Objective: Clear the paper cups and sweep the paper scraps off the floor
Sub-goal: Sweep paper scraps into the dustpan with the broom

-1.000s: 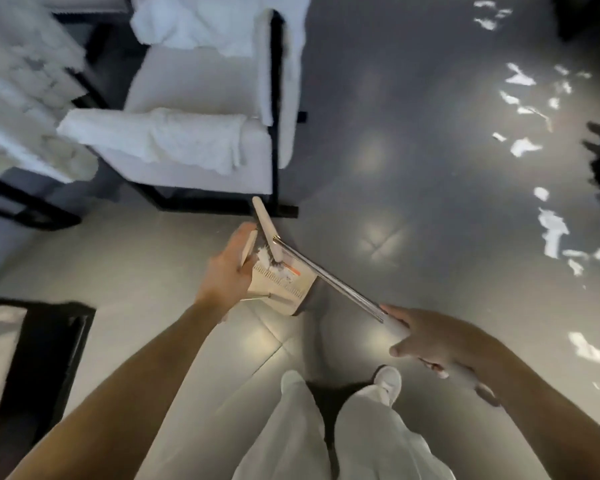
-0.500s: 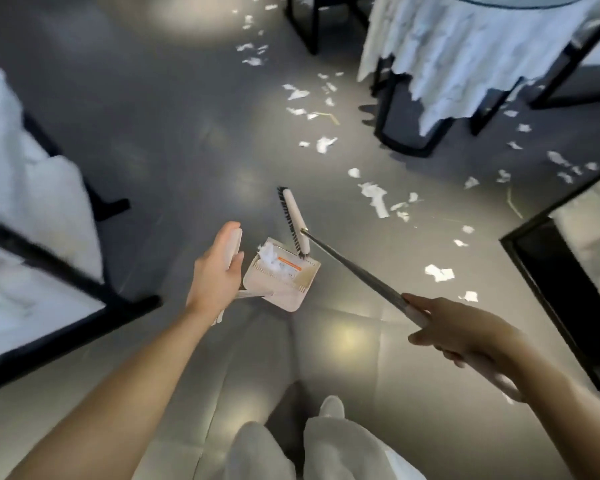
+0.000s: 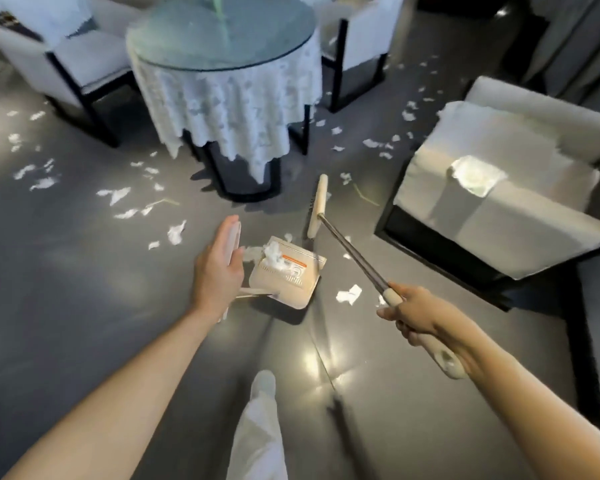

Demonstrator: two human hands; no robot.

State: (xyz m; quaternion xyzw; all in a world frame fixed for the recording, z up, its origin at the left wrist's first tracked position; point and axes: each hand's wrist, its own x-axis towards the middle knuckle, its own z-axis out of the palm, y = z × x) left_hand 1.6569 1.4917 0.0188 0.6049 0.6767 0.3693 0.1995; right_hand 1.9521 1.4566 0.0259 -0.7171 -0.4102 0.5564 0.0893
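Held one dustpan (image 3: pixel 288 275), centre frame, by its handle in the curled left grip (image 3: pixel 217 271), a wad of paper scraps (image 3: pixel 273 253) inside. Clenched one broom (image 3: pixel 347 251) in the right grip (image 3: pixel 420 315), head just up-frame of the pan. Counted three chairs (image 3: pixel 499 237), one tabletop (image 3: pixel 222 32); floor scraps (image 3: pixel 350 294) too many to count.

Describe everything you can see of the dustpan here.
The dustpan is a beige, plastic-looking tray with an orange-striped label and a row of comb teeth moulded into it. A pale upright handle rises from its rear; the left hand holds that handle. The pan tilts and seems lifted off the grey floor, casting a shadow beneath. White paper scraps are piled inside. The broom head hangs just beyond its far edge, apparently not touching.
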